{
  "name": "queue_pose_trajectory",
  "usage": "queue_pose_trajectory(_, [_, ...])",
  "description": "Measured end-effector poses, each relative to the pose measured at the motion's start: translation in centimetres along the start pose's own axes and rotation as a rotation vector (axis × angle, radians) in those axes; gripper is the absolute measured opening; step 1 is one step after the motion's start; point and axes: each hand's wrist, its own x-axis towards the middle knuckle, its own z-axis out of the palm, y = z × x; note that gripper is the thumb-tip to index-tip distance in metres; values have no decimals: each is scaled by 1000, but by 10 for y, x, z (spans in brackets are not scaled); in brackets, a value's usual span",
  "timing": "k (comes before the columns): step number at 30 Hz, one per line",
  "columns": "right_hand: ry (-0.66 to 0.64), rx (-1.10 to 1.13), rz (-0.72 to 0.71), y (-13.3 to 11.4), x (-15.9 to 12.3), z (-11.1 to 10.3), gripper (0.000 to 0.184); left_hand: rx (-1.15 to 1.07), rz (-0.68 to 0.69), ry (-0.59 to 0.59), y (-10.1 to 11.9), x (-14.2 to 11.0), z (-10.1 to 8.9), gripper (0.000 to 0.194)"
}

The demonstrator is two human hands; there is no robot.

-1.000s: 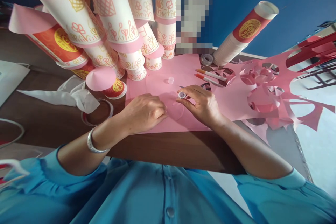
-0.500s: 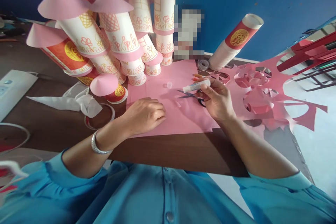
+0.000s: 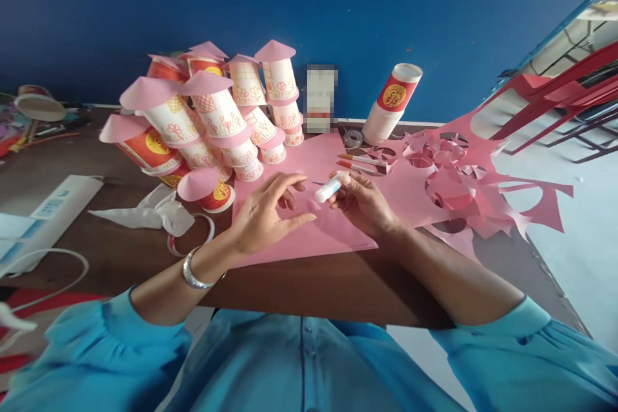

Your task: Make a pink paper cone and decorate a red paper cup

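My right hand grips a small white glue stick with a blue-marked label, its near end tilted down to the left. Across from it, my left hand hangs open, thumb and fingers apart, with nothing in it. A gap separates its fingertips from the stick. Under both hands lies pink paper on the dark table. Only a sliver of the scissors shows; the right hand hides the rest. I cannot make out whether a cap covers the stick's end.
Paper-cup towers with pink cone roofs stand at back left. A cup stack, tape roll and markers lie at back right, near cut pink scraps. A headband and power strip are at left.
My left hand has lifted off the paper and opened out. The right hand has brought the glue stick left and lower. The small cap no longer shows on the paper. The view has shifted.
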Motion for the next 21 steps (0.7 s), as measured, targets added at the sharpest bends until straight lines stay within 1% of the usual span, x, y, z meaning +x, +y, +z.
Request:
queue_pose_trajectory(2, [-6, -9, 6, 2, -3, 5, 55, -56, -16, 24, 6, 6, 4, 54])
queue_pose_trajectory(3, [-3, -16, 5, 3, -4, 7, 54, -61, -1, 40, 9, 9, 6, 48])
queue_pose_trajectory(6, [3, -42, -19, 1, -5, 9, 55, 3, 87, 107, 14, 18, 10, 21])
queue_pose_trajectory(8, [-4, -55, -34, -2, -5, 8, 55, 41, 113, 150, 16, 22, 10, 11])
queue_pose_trajectory(11, [-30, -77, -57, -3, -3, 4, 51, 39, 102, 179, 16, 25, 9, 8])
queue_pose_trajectory(14, [-40, -88, -102, -1, 0, 0, 45, -4, 64, 195, 12, 24, 9, 6])
queue_pose_trajectory(18, [-7, -100, -146, 0, 6, -6, 40, -58, -38, 211, 3, 23, 10, 6])
queue_pose_trajectory(21, [34, -100, -165, -3, 9, -11, 41, -48, -38, 217, 1, 24, 10, 7])
